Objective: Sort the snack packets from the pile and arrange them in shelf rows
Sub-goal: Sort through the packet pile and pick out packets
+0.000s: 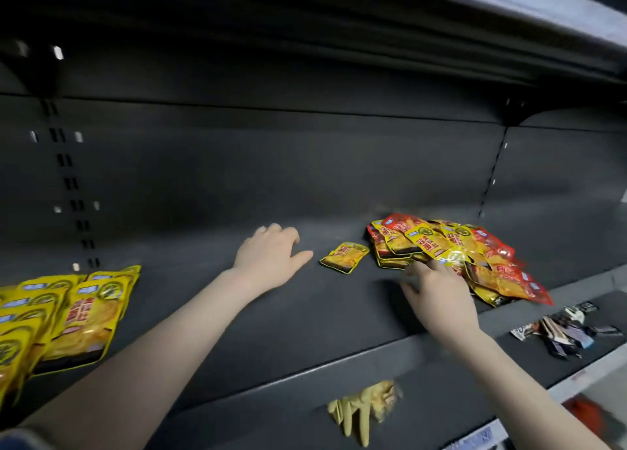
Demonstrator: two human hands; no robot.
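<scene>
A: From the head camera, we take the pile of snack packets (451, 259) as our landmark. It lies on the dark shelf (278, 313), a heap of yellow and red packets overlapping each other, spilling toward the shelf's front edge.

B: We see our right hand (437, 293) at the near side of that pile. Its fingers are spread and reach onto the lowest packets, the fingertips touching a yellow one. The hand is blurred, so we cannot tell whether it pinches a packet or only presses on it.

A: Just to the left of the pile one single yellow packet (344, 257) lies flat, apart from the heap and tilted a little.

B: Further left of the pile, past that lone packet, our left hand (271, 256) rests palm down on the bare shelf. Its fingers are loosely curled, the thumb points toward the single packet, and it holds nothing.

A: Well to the left of the pile, at the far end of the same shelf, we see the row of yellow packets (61, 317), laid overlapping one another.

B: Below the pile, on the lower shelf (543, 317) to the right, lies a small cluster of dark wrapped snacks (566, 330). Below and left of the pile, under the shelf's front edge, some blurred pale yellow packets (364, 407) show.
</scene>
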